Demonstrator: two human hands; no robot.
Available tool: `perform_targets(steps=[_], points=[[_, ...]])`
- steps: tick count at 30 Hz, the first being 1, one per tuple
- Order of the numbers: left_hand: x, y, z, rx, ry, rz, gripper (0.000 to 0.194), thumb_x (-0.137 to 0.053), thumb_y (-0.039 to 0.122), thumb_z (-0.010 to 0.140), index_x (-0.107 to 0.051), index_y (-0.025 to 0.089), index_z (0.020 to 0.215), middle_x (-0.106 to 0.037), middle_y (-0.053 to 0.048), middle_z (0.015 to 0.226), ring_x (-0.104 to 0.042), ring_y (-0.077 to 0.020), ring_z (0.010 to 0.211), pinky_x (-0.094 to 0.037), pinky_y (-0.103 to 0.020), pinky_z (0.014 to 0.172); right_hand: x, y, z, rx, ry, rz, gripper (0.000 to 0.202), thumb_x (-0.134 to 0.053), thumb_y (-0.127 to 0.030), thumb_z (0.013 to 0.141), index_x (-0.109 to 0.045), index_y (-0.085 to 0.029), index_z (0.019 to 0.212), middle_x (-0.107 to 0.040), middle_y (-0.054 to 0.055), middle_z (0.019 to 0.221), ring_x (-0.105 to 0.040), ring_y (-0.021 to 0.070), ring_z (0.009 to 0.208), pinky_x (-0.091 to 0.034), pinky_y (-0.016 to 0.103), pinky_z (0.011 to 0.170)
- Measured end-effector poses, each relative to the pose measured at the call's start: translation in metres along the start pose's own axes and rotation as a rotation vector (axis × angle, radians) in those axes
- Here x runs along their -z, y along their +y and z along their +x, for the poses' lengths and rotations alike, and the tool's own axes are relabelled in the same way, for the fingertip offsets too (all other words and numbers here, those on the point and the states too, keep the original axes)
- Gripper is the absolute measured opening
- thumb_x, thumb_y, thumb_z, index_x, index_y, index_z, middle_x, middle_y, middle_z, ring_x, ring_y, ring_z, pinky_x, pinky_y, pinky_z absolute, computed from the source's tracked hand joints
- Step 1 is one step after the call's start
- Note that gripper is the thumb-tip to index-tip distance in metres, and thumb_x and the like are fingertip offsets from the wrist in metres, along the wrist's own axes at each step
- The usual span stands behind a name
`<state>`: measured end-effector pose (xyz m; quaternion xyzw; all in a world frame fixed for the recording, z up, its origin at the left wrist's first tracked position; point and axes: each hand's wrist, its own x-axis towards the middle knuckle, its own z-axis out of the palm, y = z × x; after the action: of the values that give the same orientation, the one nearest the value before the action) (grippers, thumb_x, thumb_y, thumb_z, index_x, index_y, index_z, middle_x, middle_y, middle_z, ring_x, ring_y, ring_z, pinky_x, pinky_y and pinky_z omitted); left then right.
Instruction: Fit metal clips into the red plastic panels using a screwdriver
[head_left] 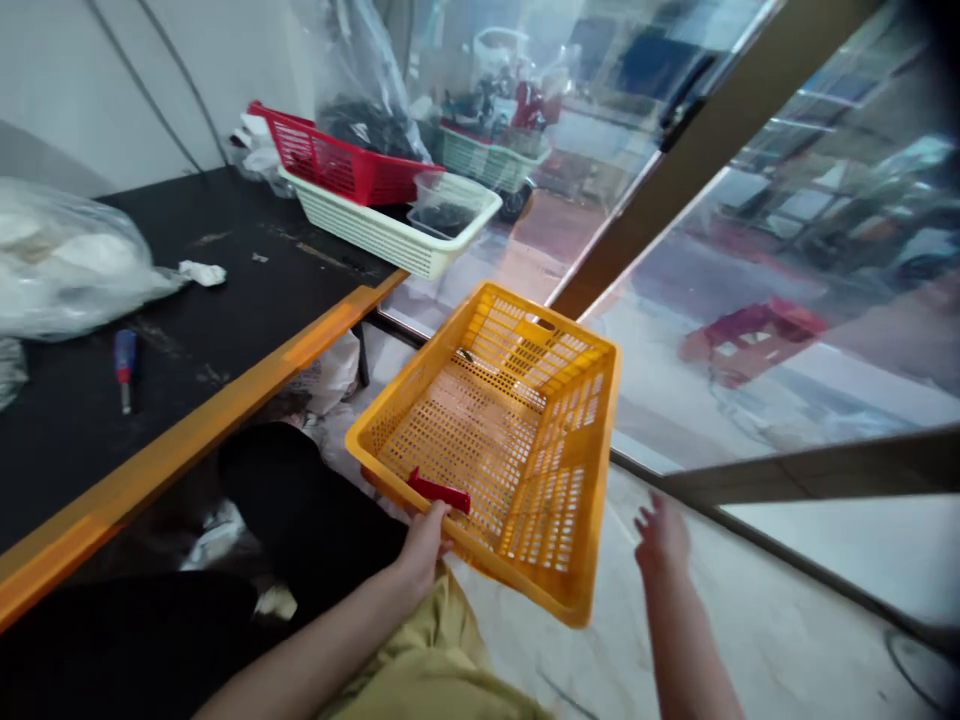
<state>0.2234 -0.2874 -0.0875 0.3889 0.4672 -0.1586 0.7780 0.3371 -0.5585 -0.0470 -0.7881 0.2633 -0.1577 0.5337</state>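
My left hand (426, 545) grips the near rim of a yellow plastic basket (604, 430), which tilts in front of my body. Inside it, close to that hand, lies one red plastic piece (444, 493) shaped like a handle; the rest of the slotted floor shows bare. Off the basket's right side, my right hand (661, 535) is in the air with its fingers apart and nothing in them, slightly blurred.
A black worktable (247, 255) on the left bears a screwdriver (125, 370), a clear plastic bag (67, 260) and a pale green basket (367, 228) with a red basket (322, 160) in it. A glass door (750, 380) stands on the right.
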Motion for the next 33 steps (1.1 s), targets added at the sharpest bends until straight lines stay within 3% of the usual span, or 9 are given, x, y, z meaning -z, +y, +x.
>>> perform_targets(steps=[3, 6, 9, 13, 17, 19, 23, 27, 33], points=[[0.005, 0.009, -0.023, 0.024, -0.075, -0.056, 0.021, -0.056, 0.032, 0.091, -0.060, 0.014, 0.102, -0.065, -0.004, 0.090, -0.062, -0.0158, 0.076, -0.052, -0.033, 0.073, -0.052, -0.054, 0.000, 0.117, -0.123, 0.095, 0.041, -0.048, -0.048, 0.092, -0.056, -0.018, 0.118, -0.057, 0.009, 0.125, -0.060, 0.0210, 0.107, -0.049, 0.044, 0.095], [0.025, 0.034, -0.053, -0.047, -0.178, -0.127, 0.012, -0.062, 0.023, 0.079, -0.064, 0.014, 0.087, -0.065, -0.004, 0.076, -0.064, -0.0211, 0.076, -0.050, -0.037, 0.077, -0.134, -0.121, -0.040, 0.320, -0.576, 0.139, 0.045, -0.056, -0.059, 0.077, -0.066, -0.020, 0.097, -0.068, 0.008, 0.109, -0.065, 0.0212, 0.095, -0.052, 0.039, 0.091], [0.066, 0.069, -0.088, -0.282, -0.234, -0.209, 0.018, -0.069, 0.021, 0.069, -0.070, 0.017, 0.086, -0.069, -0.007, 0.093, -0.063, -0.0246, 0.099, -0.045, -0.038, 0.093, -0.214, -0.181, -0.120, 0.633, -1.051, 0.039, 0.049, -0.058, -0.064, 0.073, -0.071, -0.019, 0.087, -0.073, 0.009, 0.091, -0.068, 0.0247, 0.090, -0.053, 0.038, 0.086], [0.142, 0.101, -0.137, -0.751, -0.049, -0.234, 0.031, -0.071, 0.037, 0.072, -0.072, 0.023, 0.099, -0.068, -0.008, 0.114, -0.057, -0.0256, 0.116, -0.036, -0.036, 0.107, -0.286, -0.236, -0.244, 1.045, -1.341, -0.022, 0.047, -0.045, -0.060, 0.084, -0.070, -0.020, 0.087, -0.073, 0.009, 0.094, -0.066, 0.0242, 0.093, -0.050, 0.034, 0.086], [0.224, 0.112, -0.176, -1.134, 0.449, -0.073, 0.035, -0.056, 0.045, 0.086, -0.067, 0.023, 0.111, -0.068, -0.011, 0.120, -0.062, -0.0255, 0.115, -0.046, -0.034, 0.100, -0.322, -0.269, -0.344, 1.378, -1.417, -0.172, 0.038, -0.042, -0.052, 0.090, -0.067, -0.024, 0.088, -0.072, 0.005, 0.087, -0.066, 0.0219, 0.082, -0.048, 0.031, 0.075], [0.266, 0.117, -0.193, -1.259, 0.895, 0.315, 0.033, -0.045, 0.038, 0.093, -0.065, 0.022, 0.114, -0.070, -0.010, 0.115, -0.066, -0.0226, 0.107, -0.051, -0.032, 0.093, -0.336, -0.279, -0.375, 1.490, -1.373, -0.289, 0.033, -0.045, -0.049, 0.091, -0.067, -0.024, 0.091, -0.071, 0.005, 0.084, -0.066, 0.0240, 0.080, -0.046, 0.033, 0.073], [0.344, 0.134, -0.223, -1.241, 1.298, 0.540, 0.036, -0.047, 0.032, 0.092, -0.060, 0.016, 0.121, -0.061, -0.016, 0.126, -0.055, -0.0300, 0.120, -0.038, -0.047, 0.107, -0.368, -0.283, -0.397, 1.563, -1.231, -0.559, 0.033, -0.048, -0.046, 0.090, -0.065, -0.017, 0.097, -0.069, 0.015, 0.084, -0.067, 0.0343, 0.084, -0.045, 0.044, 0.075], [0.391, 0.166, -0.233, -1.228, 1.363, 0.878, 0.042, -0.055, 0.023, 0.085, -0.058, 0.016, 0.127, -0.051, -0.014, 0.142, -0.040, -0.0308, 0.136, -0.014, -0.052, 0.119, -0.398, -0.274, -0.384, 1.527, -1.170, -0.728, 0.035, -0.047, -0.043, 0.091, -0.061, -0.012, 0.101, -0.068, 0.021, 0.089, -0.067, 0.0377, 0.088, -0.045, 0.046, 0.075], [0.405, 0.206, -0.200, -1.171, 1.263, 1.252, 0.045, -0.066, 0.007, 0.074, -0.064, 0.009, 0.119, -0.061, -0.019, 0.129, -0.050, -0.0316, 0.128, -0.014, -0.053, 0.120, -0.409, -0.261, -0.356, 1.433, -1.252, -0.696, 0.028, -0.046, -0.032, 0.088, -0.055, -0.017, 0.110, -0.068, 0.009, 0.085, -0.066, 0.0240, 0.080, -0.045, 0.036, 0.075]])
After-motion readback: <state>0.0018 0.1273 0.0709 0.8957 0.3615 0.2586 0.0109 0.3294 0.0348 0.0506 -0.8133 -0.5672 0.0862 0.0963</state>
